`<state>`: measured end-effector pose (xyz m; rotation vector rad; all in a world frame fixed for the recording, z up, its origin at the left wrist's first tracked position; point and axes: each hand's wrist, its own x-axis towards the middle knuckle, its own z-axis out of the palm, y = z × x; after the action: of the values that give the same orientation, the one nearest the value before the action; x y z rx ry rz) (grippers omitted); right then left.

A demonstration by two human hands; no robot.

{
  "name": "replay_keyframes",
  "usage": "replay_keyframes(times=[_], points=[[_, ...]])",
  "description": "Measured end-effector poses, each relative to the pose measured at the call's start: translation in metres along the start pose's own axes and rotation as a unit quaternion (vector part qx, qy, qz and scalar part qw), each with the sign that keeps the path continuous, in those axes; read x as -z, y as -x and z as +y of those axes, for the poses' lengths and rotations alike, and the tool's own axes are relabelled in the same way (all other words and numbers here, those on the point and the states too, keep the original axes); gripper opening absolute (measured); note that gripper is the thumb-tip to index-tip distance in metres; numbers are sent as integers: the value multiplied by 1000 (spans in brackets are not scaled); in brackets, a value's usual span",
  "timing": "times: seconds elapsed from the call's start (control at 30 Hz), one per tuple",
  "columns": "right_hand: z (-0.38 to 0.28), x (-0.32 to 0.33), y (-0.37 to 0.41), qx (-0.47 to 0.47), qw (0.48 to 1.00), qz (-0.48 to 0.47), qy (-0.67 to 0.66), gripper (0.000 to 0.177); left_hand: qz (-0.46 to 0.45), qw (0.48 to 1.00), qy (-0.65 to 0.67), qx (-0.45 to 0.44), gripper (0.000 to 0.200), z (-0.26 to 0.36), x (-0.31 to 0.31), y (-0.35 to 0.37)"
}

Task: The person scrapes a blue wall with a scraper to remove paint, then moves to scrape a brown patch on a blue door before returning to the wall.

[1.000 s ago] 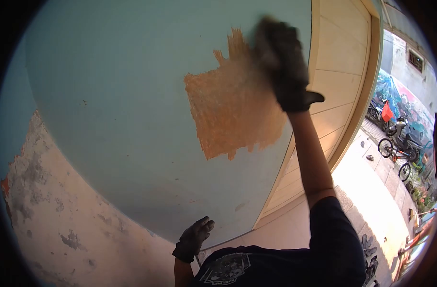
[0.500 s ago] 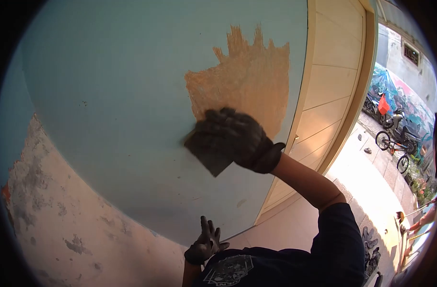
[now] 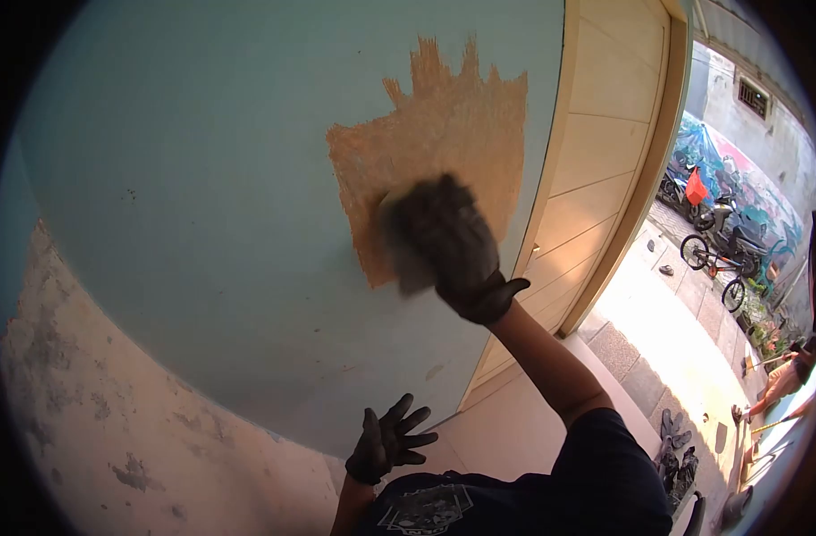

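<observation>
My right hand (image 3: 448,237), in a dark work glove, is pressed over a flat grey rectangular sheet (image 3: 412,275) against the wall. Motion blurs both, and the sheet's exact kind does not show. Beneath them is an orange-brown patch (image 3: 462,134) with streaky, jagged upper edges, on the pale blue wall (image 3: 202,116). The glove hides the patch's lower middle. Low in front of my body, my left hand (image 3: 388,444), also gloved, is raised with its fingers spread and holds nothing.
A cream panelled door (image 3: 596,161) stands right of the patch. Peeling, stained plaster (image 3: 113,393) covers the lower left. Outside are a bicycle (image 3: 712,268), a motorbike (image 3: 734,232) and another person (image 3: 788,380) holding a long pole. Dark gloves (image 3: 674,433) lie on the ground at lower right.
My right hand has moved up and slightly right with the sheet, uncovering the patch's lower left edge. The fingers of my left hand have spread wider. The view has shifted a little.
</observation>
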<state>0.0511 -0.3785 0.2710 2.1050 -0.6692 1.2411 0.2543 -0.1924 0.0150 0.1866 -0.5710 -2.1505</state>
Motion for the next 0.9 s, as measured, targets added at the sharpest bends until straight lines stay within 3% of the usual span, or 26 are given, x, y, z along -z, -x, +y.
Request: replay_keyframes(times=[0.03, 0.07, 0.1, 0.13, 0.2, 0.23, 0.27, 0.3, 0.33, 0.37, 0.43, 0.47, 0.5, 0.53, 0.57, 0.6, 0.67, 0.7, 0.73, 0.77, 0.8, 0.83, 0.87, 0.9], points=[[-7, -17, 17, 97, 980, -51, -165, 33, 78, 996, -48, 17, 86, -2, -8, -4], [-5, -11, 9, 97, 990, -34, -99, 32, 155, 983, -95, 34, 79, -3, -15, -7], [0, -2, 2, 91, 995, -19, -33, 31, 161, 981, -98, 36, 79, -1, -22, -8], [39, -28, 5, 3, 989, 128, -80, 29, 204, 967, -150, 40, 70, 1, -30, -11], [36, -13, -7, -149, 948, 151, -237, 29, 254, 948, -190, 9, 46, -3, -38, -11], [35, -5, -14, -218, 907, 178, -313, 29, 254, 949, -188, 8, 46, -9, -38, -11], [13, 3, -24, -83, 979, 103, -153, 32, 231, 930, -274, -77, 34, -15, -36, -10], [0, 6, -28, 54, 998, 23, 15, 36, 203, 897, -358, -162, 23, -16, -32, -7], [5, -14, -11, 78, 994, 20, -79, 38, 203, 895, -363, -162, 23, -16, -25, -2], [15, -3, -19, 78, 994, 23, -78, 38, 240, 905, -319, -144, 14, -14, -18, 2], [45, 23, -39, 5, 993, 110, 45, 37, 279, 914, -267, -123, 10, -14, -14, 9], [54, 13, -33, 8, 994, 104, 43, 37, 289, 898, -298, -145, 12, -13, -19, 8], [65, -6, -21, -58, 989, 134, 10, 46, 298, 881, -327, -169, 14, -15, -22, 7], [57, -2, -28, -126, 977, 168, -23, 54, 279, 909, -243, -192, 16, -19, -18, 6], [30, 2, -21, -67, 989, 82, 100, 47, 279, 908, -247, -192, 16, -20, -17, 8], [13, -11, -12, 76, 996, 26, 34, 46, 304, 909, -223, -177, 17, -19, -18, 9], [29, -12, -9, 135, 990, 22, 39, 45, 328, 908, -200, -166, 18, -18, -8, 9], [37, -11, -9, 165, 985, 21, 41, 45, 273, 933, -156, -177, 20, -18, 8, 10], [54, -2, -16, 78, 995, 60, 35, 43, 218, 952, -107, -186, 22, -21, 16, 12], [69, -8, -10, -67, 985, 121, -107, 41, 219, 953, -101, -185, 22, -24, 11, 11], [73, -23, -4, -205, 913, 160, -314, 39, 244, 945, -94, -196, 24, -25, 5, 9], [60, -31, -1, -239, 877, 167, -381, 37, 270, 936, -92, -205, 26, -24, 1, 8], [28, -19, -5, -89, 968, 91, -218, 39, 300, 931, -97, -185, 19, -24, 1, 8], [8, -13, 1, 66, 997, 8, -41, 41, 302, 930, -103, -183, 19, -28, 10, 7]])
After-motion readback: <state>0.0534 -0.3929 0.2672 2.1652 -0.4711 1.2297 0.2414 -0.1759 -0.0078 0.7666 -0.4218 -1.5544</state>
